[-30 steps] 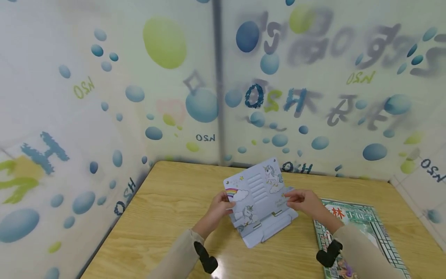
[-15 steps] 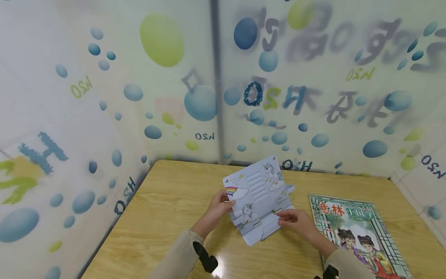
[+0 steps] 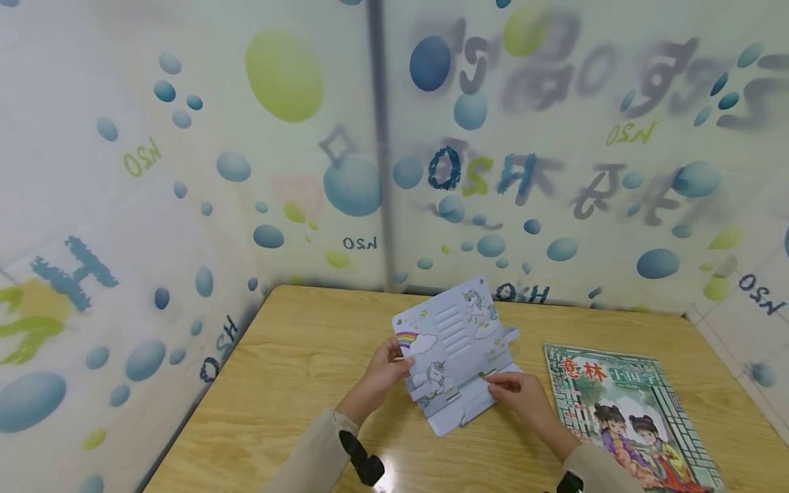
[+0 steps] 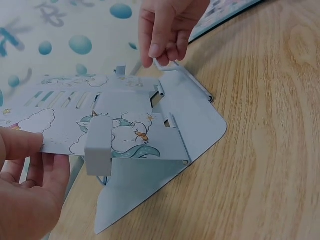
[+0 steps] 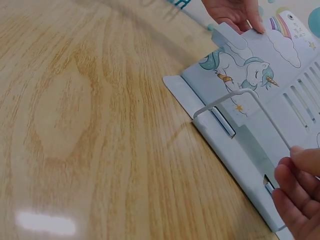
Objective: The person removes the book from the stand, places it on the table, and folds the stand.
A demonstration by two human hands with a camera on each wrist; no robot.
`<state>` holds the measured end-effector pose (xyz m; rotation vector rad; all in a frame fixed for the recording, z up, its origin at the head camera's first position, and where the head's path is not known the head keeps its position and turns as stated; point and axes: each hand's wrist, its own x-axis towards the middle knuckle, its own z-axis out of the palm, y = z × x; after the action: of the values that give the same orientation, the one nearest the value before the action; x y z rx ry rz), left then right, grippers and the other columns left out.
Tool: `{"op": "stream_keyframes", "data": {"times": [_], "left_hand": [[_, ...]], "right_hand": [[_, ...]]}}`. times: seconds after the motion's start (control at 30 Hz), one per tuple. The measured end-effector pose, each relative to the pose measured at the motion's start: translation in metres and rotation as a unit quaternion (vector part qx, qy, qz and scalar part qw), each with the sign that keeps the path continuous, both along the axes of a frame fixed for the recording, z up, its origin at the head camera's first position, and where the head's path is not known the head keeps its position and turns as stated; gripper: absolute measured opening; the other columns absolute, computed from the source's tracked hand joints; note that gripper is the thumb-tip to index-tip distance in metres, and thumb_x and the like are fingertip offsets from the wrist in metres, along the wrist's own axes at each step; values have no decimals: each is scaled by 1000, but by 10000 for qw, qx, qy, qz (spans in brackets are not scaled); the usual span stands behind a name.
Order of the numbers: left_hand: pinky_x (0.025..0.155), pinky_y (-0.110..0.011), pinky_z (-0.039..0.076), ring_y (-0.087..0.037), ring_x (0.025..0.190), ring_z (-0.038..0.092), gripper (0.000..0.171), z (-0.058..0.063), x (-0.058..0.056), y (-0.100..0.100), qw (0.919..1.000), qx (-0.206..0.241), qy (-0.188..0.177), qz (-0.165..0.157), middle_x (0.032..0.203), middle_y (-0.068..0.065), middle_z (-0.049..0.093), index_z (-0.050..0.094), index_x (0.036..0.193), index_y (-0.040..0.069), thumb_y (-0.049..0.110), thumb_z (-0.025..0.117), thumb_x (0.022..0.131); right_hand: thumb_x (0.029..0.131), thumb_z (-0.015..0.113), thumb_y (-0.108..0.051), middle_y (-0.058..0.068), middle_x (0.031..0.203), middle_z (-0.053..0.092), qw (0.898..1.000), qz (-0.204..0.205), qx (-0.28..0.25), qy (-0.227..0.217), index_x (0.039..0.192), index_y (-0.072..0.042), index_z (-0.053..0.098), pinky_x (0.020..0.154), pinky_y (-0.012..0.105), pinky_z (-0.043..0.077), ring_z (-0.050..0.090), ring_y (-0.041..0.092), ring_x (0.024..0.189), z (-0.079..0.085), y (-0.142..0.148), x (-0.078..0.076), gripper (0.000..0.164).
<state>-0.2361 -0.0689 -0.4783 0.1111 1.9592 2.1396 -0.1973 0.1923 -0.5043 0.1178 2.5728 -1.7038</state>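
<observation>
Evidently, my right hand [image 3: 524, 404] has moved from the side edge of the unicorn-print book stand [image 3: 459, 363] to its wire bar [image 5: 245, 91], now pinched; I judge that work has passed to adjusting this bar. My left hand [image 3: 385, 376] grips the stand's left edge; the stand sits on the table [image 3: 290, 363], left of the magazine [image 3: 629, 411].

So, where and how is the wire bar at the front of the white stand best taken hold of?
The wire bar is probably best pinched on its raised long side, coming from the person's side, as the right hand does. It is thin and tilts up from the near edge of the base, apart from the printed panel, leaving room around it.
</observation>
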Motion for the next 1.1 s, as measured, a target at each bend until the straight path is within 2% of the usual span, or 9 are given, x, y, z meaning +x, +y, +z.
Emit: {"op": "stream_keyframes", "data": {"times": [0.17,0.4,0.7,0.93,1.1], "left_hand": [[79,-35,48,-17,86,53,30,3,6,-2,9999,14,-48,-108,98,-12,52,41,114,-9,-3,53,87],[79,-34,48,-18,87,53,35,4,10,-2,9996,137,-179,-160,100,-13,51,40,116,-9,-5,53,84],[78,-33,48,-17,86,54,54,1,14,-1,9977,300,-82,-603,100,-12,52,36,125,-12,-2,53,75],[78,-33,48,-17,86,56,58,-1,21,4,9960,553,-266,-648,101,-11,55,37,125,-11,-3,52,69],[75,-31,49,-17,84,57,56,-1,27,9,9966,523,-380,-517,97,-9,57,42,121,-9,-2,53,66]], "right_hand": [[81,67,-4,7,87,67,9997,-72,233,-11,92,1,71,62,23,48,58,12,74,1,0,-2,12],[81,66,-2,9,89,68,9996,-132,250,-69,93,2,71,63,23,49,59,13,77,2,0,-2,13],[82,65,-2,9,88,68,9992,-248,291,-63,98,3,69,63,21,48,58,11,77,3,2,-7,17],[83,64,-3,10,89,67,9992,-319,240,-73,100,4,68,65,22,48,60,13,79,6,3,-8,19],[83,64,-4,12,92,67,9992,-295,271,-17,102,4,67,67,24,48,60,15,82,9,5,-9,21]]}}
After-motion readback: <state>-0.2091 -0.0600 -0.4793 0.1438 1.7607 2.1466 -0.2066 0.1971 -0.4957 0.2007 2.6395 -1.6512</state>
